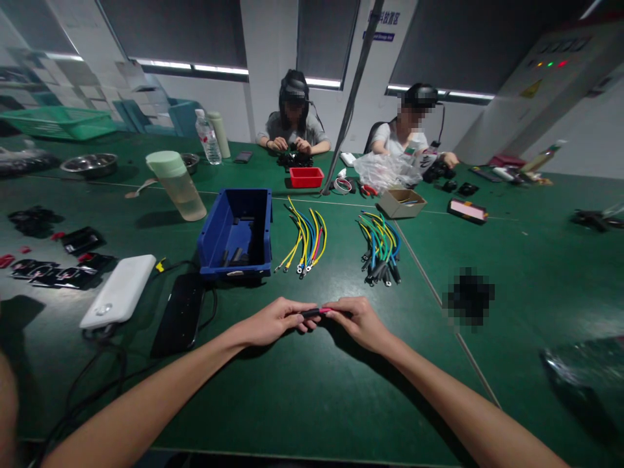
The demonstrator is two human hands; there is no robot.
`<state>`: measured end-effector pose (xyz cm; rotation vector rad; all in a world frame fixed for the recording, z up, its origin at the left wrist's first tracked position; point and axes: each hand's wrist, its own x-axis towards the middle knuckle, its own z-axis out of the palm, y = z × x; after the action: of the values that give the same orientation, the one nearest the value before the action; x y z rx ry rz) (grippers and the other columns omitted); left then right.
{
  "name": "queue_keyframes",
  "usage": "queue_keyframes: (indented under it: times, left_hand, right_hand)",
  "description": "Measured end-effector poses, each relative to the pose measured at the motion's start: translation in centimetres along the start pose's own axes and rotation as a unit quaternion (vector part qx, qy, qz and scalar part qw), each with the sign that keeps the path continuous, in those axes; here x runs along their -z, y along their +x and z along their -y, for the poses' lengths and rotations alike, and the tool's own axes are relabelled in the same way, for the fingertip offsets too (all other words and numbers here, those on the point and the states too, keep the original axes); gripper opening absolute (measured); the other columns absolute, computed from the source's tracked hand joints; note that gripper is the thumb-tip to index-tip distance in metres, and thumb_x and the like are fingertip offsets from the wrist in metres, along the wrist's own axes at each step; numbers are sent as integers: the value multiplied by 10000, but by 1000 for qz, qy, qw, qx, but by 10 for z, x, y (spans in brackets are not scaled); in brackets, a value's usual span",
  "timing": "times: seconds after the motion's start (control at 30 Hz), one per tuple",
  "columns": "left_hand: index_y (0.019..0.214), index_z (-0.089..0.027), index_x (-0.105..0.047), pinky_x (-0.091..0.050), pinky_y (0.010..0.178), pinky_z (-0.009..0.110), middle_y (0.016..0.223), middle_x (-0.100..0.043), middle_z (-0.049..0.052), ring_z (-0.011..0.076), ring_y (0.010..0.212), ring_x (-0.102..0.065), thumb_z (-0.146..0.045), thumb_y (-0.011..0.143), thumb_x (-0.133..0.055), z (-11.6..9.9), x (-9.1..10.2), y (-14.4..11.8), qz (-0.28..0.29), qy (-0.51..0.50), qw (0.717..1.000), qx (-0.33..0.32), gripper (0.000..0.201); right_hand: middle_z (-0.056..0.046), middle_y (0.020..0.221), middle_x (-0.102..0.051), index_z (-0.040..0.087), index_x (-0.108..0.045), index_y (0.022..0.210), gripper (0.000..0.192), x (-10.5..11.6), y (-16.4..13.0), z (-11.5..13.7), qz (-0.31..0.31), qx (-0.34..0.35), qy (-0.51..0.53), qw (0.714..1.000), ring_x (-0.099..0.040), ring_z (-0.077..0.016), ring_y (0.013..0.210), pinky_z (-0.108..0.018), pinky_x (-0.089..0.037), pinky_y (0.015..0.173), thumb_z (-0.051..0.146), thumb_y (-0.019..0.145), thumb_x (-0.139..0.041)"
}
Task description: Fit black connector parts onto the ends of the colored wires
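My left hand (pixel 283 320) pinches a short black sleeve (pixel 311 312) above the green table. From the other side, my right hand (pixel 351 315) grips a pink-red wire (pixel 324 311) whose end meets the sleeve. How far the wire goes inside is hidden. Just beyond my hands lies a bunch of yellow and blue wires (pixel 306 237) with metal ring terminals. To its right is a second bunch of green, blue and yellow wires (pixel 383 244), with black sleeves at the near ends. A blue bin (pixel 207 244) holds several loose black sleeves (pixel 238 255).
Left of the bin are a black phone (pixel 178 315), a white power bank (pixel 118 290) with cables, and a bottle (pixel 178 185). A red tray (pixel 306 177) and small cardboard box (pixel 402 205) stand farther back. Two people sit across the table (pixel 341 403), beyond a slanted metal pole (pixel 355 84).
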<state>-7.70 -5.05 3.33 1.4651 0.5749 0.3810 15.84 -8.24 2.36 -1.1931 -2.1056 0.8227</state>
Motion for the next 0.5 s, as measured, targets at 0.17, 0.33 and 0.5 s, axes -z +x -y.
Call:
queue_keyframes:
  times: [0.17, 0.33, 0.5]
  left_hand:
    - [1302, -161, -522, -481, 814, 331, 1034, -669, 132, 193, 911, -615, -298, 902, -503, 4, 0, 3, 2, -16, 1000, -11, 423]
    - [1275, -149, -549, -466, 860, 351, 1162, -617, 167, 226, 990, -607, -360, 846, -598, 1, 7, 1, 57, -104, 993, -5, 481]
    - [1246, -134, -573, -455, 883, 345, 1228, -583, 184, 236, 1030, -601, -337, 780, -686, 1, 12, -2, 95, -166, 981, 5, 521]
  right_hand:
    - [-65, 820, -729, 190, -732, 953, 241, -3, 2, 2, -12, 6, -6, 1000, -637, -156, 675, -244, -434, 631, 318, 884, -540]
    - [-45, 800, -730, 189, -736, 956, 236, -1, 3, 7, -17, 1, 3, 1000, -622, -137, 640, -228, -416, 604, 312, 880, -550]
    - [-45, 802, -733, 180, -743, 938, 256, -1, 0, 8, -14, 14, 17, 1000, -625, -136, 634, -225, -413, 599, 341, 876, -554]
